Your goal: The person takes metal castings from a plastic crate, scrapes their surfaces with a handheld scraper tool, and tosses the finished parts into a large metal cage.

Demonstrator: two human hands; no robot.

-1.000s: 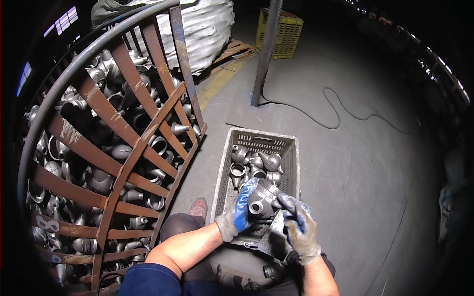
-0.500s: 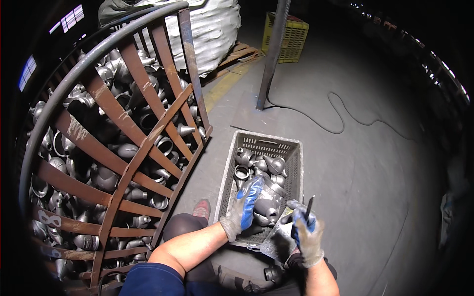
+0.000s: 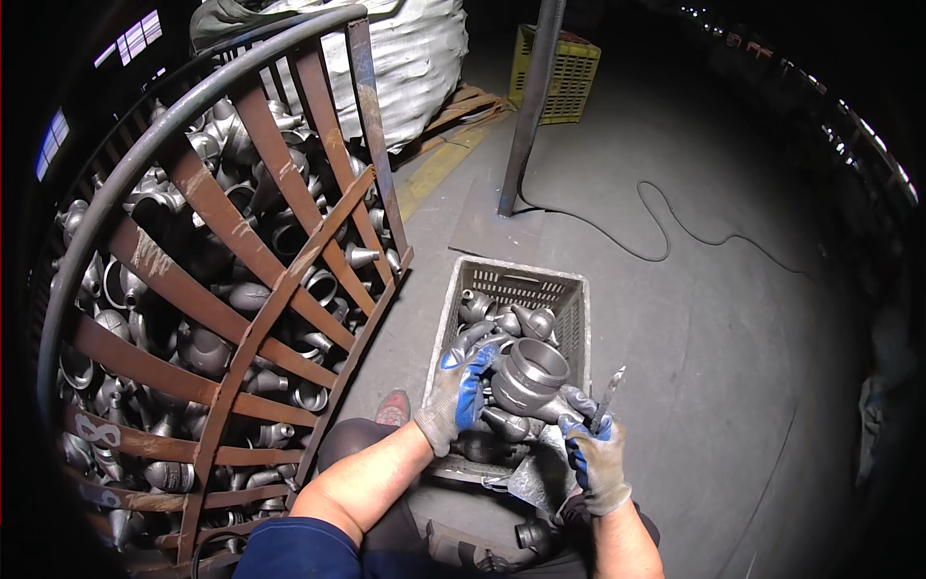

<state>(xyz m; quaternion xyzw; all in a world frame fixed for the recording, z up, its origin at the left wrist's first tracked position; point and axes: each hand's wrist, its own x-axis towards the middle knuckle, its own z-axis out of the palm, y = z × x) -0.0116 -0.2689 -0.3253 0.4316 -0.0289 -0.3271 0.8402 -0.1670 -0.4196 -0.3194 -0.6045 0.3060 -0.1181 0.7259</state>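
Observation:
Over the grey plastic crate (image 3: 446, 323), a grey metal casting (image 3: 526, 391) with a round open mouth and narrower neck is held between my hands. My left hand (image 3: 461, 398), in a grey and blue coated glove, is closed on the casting's left side. My right hand (image 3: 598, 454), gloved alike, grips a thin dark pointed metal tool (image 3: 608, 398), its tip upward. The right fingers are also by the casting's neck; whether they hold it is unclear. Several similar castings (image 3: 535, 323) lie in the crate. A flat metal piece (image 3: 535, 482) hangs at its near edge.
To the left stands a large rusty barred bin (image 3: 217, 318) full of castings. Behind the crate rises a metal post (image 3: 529, 116) with a black cable (image 3: 666, 227) across the floor. Farther back are a yellow crate (image 3: 559, 82) and white sack (image 3: 415, 72). Another casting (image 3: 532, 534) is near my legs.
The casting has been turned so its wide mouth faces up and sits higher. My left hand has shifted slightly left, its fingers now around the casting. The pointed tool tilts more to the right.

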